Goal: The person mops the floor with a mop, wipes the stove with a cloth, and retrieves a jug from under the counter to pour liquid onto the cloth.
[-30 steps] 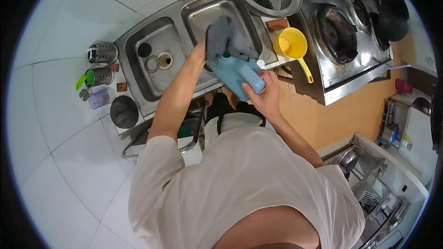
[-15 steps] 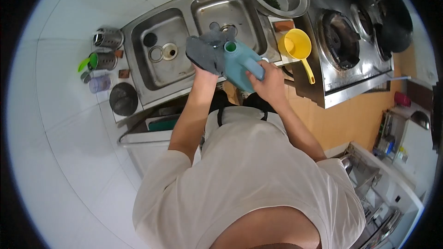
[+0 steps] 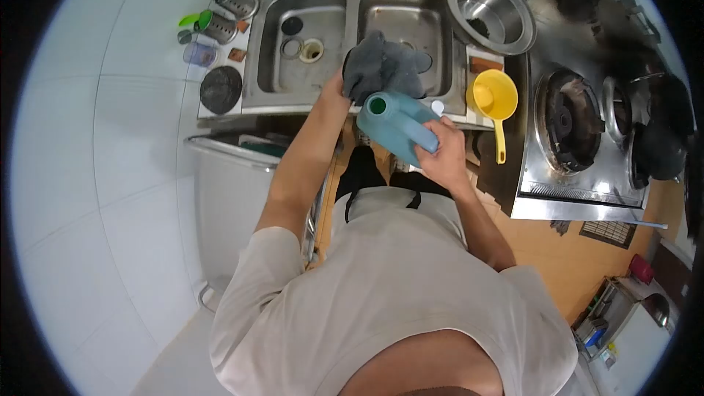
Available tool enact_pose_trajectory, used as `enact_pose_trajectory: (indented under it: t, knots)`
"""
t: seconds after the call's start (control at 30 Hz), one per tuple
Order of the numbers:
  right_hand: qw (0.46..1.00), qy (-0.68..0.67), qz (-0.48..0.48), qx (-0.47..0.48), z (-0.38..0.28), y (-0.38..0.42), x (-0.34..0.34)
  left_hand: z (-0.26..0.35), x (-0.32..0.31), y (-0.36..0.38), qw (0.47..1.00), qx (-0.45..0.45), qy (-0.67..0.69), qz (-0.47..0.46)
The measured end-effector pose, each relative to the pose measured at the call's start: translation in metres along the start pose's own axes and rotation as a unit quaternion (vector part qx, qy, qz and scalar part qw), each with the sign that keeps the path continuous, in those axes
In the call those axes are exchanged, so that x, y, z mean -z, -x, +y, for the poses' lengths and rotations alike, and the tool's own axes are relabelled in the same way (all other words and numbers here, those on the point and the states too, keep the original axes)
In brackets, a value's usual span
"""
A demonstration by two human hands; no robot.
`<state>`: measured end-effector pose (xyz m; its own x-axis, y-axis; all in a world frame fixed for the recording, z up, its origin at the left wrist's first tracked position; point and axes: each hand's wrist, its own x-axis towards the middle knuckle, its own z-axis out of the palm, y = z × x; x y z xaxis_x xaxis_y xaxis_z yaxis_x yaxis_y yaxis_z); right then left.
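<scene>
A damp-looking dark grey cloth point(image 3: 381, 66) lies bunched over my left hand point(image 3: 338, 89), above the sink's divider and right basin. The cloth covers most of that hand's fingers. My right hand point(image 3: 445, 155) is wrapped around the handle of a teal plastic jug point(image 3: 392, 128). The jug leans with its uncapped mouth toward the cloth, just on my side of it, and no liquid shows coming out. A small white cap point(image 3: 438, 108) rests on the sink's front rim beside the jug.
Beyond my hands is a two-basin steel sink point(image 3: 352, 0). A steel bowl point(image 3: 491, 11) with dark green bits and a yellow ladle-like dipper point(image 3: 493, 95) stand right of it, before a gas stove point(image 3: 572, 121). Perforated steel holders point(image 3: 218, 27) and a black scouring pad point(image 3: 221, 90) are left.
My view has turned, so the sink now sits straighter. The jug's mouth has drawn back from beside the cloth toward my body. Both hands keep their holds.
</scene>
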<state>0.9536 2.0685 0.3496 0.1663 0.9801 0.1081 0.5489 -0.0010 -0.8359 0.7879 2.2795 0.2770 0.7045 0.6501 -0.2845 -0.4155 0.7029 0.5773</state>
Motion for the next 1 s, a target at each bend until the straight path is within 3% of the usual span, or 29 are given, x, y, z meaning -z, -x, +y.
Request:
enact_pose_trajectory:
  t: [0.13, 0.2, 0.27, 0.3, 0.37, 0.4, 0.47, 0.53, 0.6, 0.67, 0.73, 0.8, 0.9, 1.0]
  knots:
    - [0.999, -0.005, -0.026, 0.042, -0.023, 0.024, 0.028, -0.024, -0.019, 0.027, 0.996, -0.048, -0.079, 0.008]
    - [0.999, 0.008, -0.046, 0.026, -0.027, 0.041, 0.035, -0.029, -0.030, 0.042, 0.919, -0.244, -0.305, -0.048]
    - [0.998, 0.020, -0.061, 0.011, -0.027, 0.054, 0.039, -0.016, -0.066, 0.070, 0.740, -0.369, -0.560, -0.059]
    - [0.997, 0.025, -0.067, 0.000, -0.025, 0.063, 0.036, 0.002, -0.103, 0.102, 0.611, -0.386, -0.690, -0.043]
    - [0.997, 0.042, -0.063, -0.015, -0.014, 0.079, 0.025, 0.000, -0.096, 0.132, 0.430, -0.397, -0.810, 0.033]
    - [0.997, 0.053, -0.051, -0.016, -0.007, 0.085, 0.017, -0.023, -0.060, 0.141, 0.394, -0.402, -0.821, 0.091]
    - [0.995, 0.068, -0.046, -0.056, 0.012, 0.100, -0.003, -0.044, -0.036, 0.158, 0.408, -0.347, -0.826, 0.177]
    - [0.988, 0.074, -0.055, -0.126, 0.045, 0.106, -0.024, -0.072, -0.008, 0.172, 0.496, -0.309, -0.777, 0.233]
    - [0.979, 0.124, -0.064, -0.148, 0.086, 0.114, -0.048, -0.106, 0.017, 0.187, 0.670, -0.275, -0.642, 0.252]
    - [0.968, 0.139, -0.089, -0.189, 0.140, 0.123, -0.079, -0.141, 0.043, 0.198, 0.793, -0.237, -0.492, 0.270]
    - [0.953, 0.120, -0.117, -0.252, 0.200, 0.132, -0.115, -0.168, 0.065, 0.202, 0.822, -0.210, -0.452, 0.276]
    - [0.954, 0.138, -0.102, -0.244, 0.250, 0.134, -0.145, -0.197, 0.085, 0.201, 0.825, -0.194, -0.447, 0.285]
    - [0.956, 0.130, -0.097, -0.243, 0.335, 0.118, -0.186, -0.244, 0.117, 0.183, 0.786, -0.184, -0.507, 0.303]
    - [0.965, 0.103, -0.047, -0.237, 0.409, 0.108, -0.217, -0.307, 0.166, 0.146, 0.825, -0.160, -0.448, 0.305]
